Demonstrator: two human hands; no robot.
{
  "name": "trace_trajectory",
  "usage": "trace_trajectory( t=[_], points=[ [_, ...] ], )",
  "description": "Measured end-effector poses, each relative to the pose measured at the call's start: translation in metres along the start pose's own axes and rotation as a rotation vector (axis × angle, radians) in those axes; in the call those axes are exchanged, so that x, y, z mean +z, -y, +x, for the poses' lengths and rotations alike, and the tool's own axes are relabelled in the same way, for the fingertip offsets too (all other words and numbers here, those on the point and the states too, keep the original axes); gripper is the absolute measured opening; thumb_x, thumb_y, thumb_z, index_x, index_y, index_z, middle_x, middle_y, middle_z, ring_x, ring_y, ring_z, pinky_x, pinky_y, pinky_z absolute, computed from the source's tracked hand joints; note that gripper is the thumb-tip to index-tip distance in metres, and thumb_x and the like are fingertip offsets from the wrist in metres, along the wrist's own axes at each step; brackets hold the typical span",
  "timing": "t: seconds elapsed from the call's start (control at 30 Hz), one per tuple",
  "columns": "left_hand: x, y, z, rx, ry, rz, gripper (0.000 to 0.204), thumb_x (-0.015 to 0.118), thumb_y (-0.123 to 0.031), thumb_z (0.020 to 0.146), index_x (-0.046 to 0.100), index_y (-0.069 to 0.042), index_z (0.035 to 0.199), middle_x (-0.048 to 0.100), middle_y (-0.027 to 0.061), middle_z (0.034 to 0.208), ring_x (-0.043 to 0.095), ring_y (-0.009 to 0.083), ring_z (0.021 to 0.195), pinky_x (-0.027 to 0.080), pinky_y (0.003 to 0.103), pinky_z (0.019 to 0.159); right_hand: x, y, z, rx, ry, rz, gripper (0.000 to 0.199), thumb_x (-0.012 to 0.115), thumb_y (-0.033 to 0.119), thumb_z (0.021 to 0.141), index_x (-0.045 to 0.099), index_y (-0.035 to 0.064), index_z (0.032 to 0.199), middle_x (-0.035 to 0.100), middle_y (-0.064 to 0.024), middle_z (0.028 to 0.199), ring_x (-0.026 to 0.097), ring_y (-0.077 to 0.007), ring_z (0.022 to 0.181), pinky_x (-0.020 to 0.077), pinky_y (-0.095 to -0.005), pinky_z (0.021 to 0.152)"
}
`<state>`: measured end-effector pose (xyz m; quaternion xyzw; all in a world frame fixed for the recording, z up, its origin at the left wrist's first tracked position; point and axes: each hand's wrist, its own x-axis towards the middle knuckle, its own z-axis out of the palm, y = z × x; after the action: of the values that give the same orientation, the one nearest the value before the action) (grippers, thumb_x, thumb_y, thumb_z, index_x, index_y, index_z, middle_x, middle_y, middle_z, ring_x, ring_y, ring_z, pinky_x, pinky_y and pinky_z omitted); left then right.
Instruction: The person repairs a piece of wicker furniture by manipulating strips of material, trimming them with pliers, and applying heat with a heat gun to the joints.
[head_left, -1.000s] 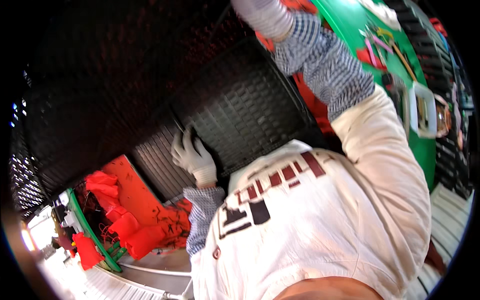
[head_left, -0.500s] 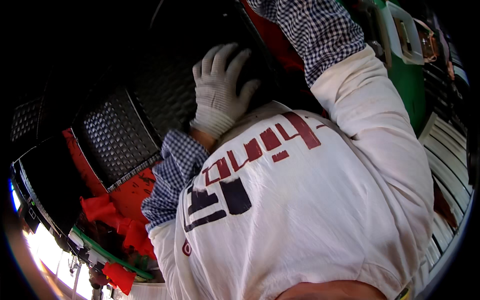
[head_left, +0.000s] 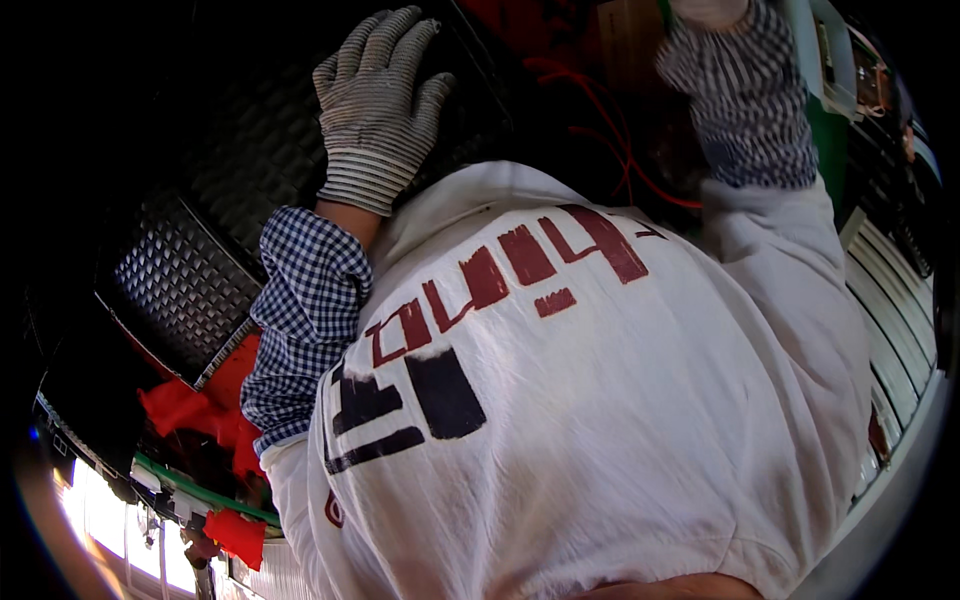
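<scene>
My left hand (head_left: 380, 110), in a grey striped knit glove, lies with its fingers stretched out over dark textured material at the upper left. Its palm faces down, and I cannot tell how firmly it presses. A black panel with a woven-looking pattern (head_left: 185, 285) shows just left of that forearm. My right hand (head_left: 712, 12) is at the top edge, mostly cut off, so its fingers and anything in them are hidden. Below and left of it, thin red cords (head_left: 625, 150) curve through the dark area. Both forearms wear checked sleeve covers.
Red cloth-like pieces (head_left: 195, 408) hang at the lower left, above a green curved rim (head_left: 185, 480). At the upper right stand a pale plastic container (head_left: 838, 60) and a green surface (head_left: 828, 145). Ribbed light metal (head_left: 890, 300) runs along the right. Much of the upper left is too dark.
My left hand has shifted up and left in the picture, still spread. The right forearm has moved rightward, and part of that hand now shows. The red cords have come into view.
</scene>
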<state>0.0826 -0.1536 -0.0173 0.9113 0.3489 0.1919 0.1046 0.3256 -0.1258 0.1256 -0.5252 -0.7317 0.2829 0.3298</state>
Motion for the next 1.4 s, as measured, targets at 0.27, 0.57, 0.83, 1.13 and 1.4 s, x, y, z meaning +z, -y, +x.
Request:
trace_trajectory(
  t=[0.27,0.57,0.83,1.13,1.4],
  points=[
    [-0.027,-0.014,0.007,-0.055,-0.027,-0.085,0.055,0.075,-0.021,0.08,0.06,-0.006,0.131,0.056,0.0132,0.142,0.048,0.0344,0.135,0.035,0.047,0.109,0.034,-0.008,-0.081,0.336,0.567,0.27,0.019,0.067,0.008,0.096,0.073,-0.0002,0.111,0.072,-0.0142,0.103,0.071,-0.0249,0.096,0.056,-0.0342,0.085],
    [-0.023,-0.015,0.006,-0.06,-0.041,-0.083,0.054,0.076,-0.02,0.079,0.061,-0.007,0.129,0.057,0.0118,0.14,0.049,0.0331,0.134,0.035,0.046,0.109,0.037,-0.017,-0.091,0.398,0.608,0.355,0.021,0.068,0.015,0.099,0.071,-0.001,0.112,0.072,-0.012,0.1,0.07,-0.0229,0.095,0.0558,-0.0339,0.084],
    [-0.024,-0.014,0.007,-0.07,-0.043,-0.085,0.053,0.076,-0.02,0.079,0.062,-0.007,0.129,0.057,0.0119,0.139,0.049,0.0332,0.134,0.035,0.046,0.109,0.031,-0.021,-0.101,0.787,0.566,0.502,0.024,0.068,0.026,0.101,0.07,0.0018,0.103,0.062,-0.0019,0.076,0.056,-0.0086,0.068,0.0456,-0.0268,0.064],
    [-0.023,-0.015,0.007,-0.077,-0.031,-0.076,0.053,0.075,-0.02,0.08,0.062,-0.007,0.129,0.057,0.0115,0.139,0.048,0.0328,0.134,0.035,0.047,0.11,0.034,-0.008,-0.091,0.841,0.593,0.232,0.025,0.071,0.024,0.096,0.069,-0.0005,0.096,0.061,-0.004,0.07,0.06,-0.0104,0.06,0.0484,-0.028,0.057],
    [-0.021,-0.014,0.006,-0.103,-0.018,-0.098,0.053,0.076,-0.021,0.079,0.063,-0.007,0.128,0.057,0.011,0.14,0.048,0.0314,0.134,0.036,0.046,0.109,0.033,-0.003,-0.07,0.861,0.738,0.13,0.03,0.069,0.028,0.098,0.068,-0.0026,0.098,0.066,-0.0084,0.075,0.063,-0.0145,0.061,0.0531,-0.0322,0.058]
  ],
)
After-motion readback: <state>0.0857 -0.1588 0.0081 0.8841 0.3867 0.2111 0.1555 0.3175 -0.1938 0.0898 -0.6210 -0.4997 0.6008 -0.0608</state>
